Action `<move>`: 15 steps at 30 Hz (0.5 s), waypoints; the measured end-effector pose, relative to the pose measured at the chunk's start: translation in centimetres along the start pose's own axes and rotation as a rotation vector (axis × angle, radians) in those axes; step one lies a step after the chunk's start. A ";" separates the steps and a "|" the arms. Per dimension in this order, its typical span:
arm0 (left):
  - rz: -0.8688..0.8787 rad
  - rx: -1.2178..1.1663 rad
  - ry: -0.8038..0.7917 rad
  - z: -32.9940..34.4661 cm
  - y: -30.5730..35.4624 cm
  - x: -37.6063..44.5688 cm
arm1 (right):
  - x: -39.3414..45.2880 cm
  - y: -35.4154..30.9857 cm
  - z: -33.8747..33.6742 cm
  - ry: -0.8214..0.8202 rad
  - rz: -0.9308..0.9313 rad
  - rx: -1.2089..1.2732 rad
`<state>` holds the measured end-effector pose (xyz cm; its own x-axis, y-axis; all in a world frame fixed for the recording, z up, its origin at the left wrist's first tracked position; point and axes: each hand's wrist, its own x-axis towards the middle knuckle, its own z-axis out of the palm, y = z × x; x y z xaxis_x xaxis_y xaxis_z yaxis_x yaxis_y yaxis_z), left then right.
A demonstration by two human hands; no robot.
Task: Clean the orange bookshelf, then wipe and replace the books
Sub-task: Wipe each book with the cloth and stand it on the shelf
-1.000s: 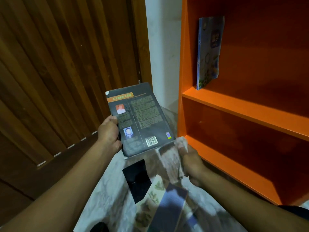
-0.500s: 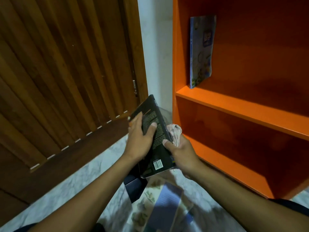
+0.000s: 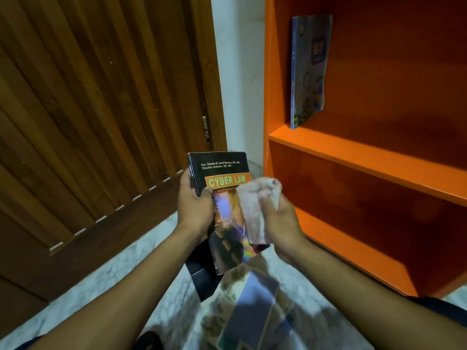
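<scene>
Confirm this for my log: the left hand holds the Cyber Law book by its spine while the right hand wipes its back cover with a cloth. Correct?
Not quite. The head view shows the front cover facing up, with the title band readable, so the cloth in the right hand is on the front cover, not the back. The rest stands: the left hand holds the Cyber Law book at its spine.

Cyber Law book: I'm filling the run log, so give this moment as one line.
step: wiping front cover | left hand: holds Cyber Law book | right hand: presses cloth on cover | shelf: one blue book standing
</scene>
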<state>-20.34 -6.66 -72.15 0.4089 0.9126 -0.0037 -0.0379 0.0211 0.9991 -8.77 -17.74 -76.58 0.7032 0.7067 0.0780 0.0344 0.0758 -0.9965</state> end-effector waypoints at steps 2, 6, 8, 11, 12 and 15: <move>-0.007 0.022 -0.055 -0.2 0.5 -0.4 | 1.6 -0.7 -1.2 0.143 0.119 0.224; -0.054 0.027 -0.218 -0.5 1.1 -0.7 | 3.9 -2.8 -4.5 0.354 -0.060 0.171; -0.041 0.038 -0.301 -0.2 1.3 -1.1 | 4.3 -3.4 -5.3 0.274 -0.290 -0.120; -0.026 -0.002 -0.362 0.6 1.6 -1.6 | 4.4 -2.3 -4.9 0.073 -0.448 -0.494; -0.029 -0.034 -0.363 0.7 1.6 -1.5 | 4.1 -1.7 -4.6 0.046 -0.462 -0.518; -0.033 -0.111 -0.321 0.9 1.9 -0.9 | 1.8 -0.2 -2.9 -0.042 -0.414 -0.412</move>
<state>-19.89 -7.79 -70.26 0.6773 0.7357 -0.0050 -0.1112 0.1090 0.9878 -5.47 -18.57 -76.37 0.5440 0.7041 0.4564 0.5798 0.0778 -0.8111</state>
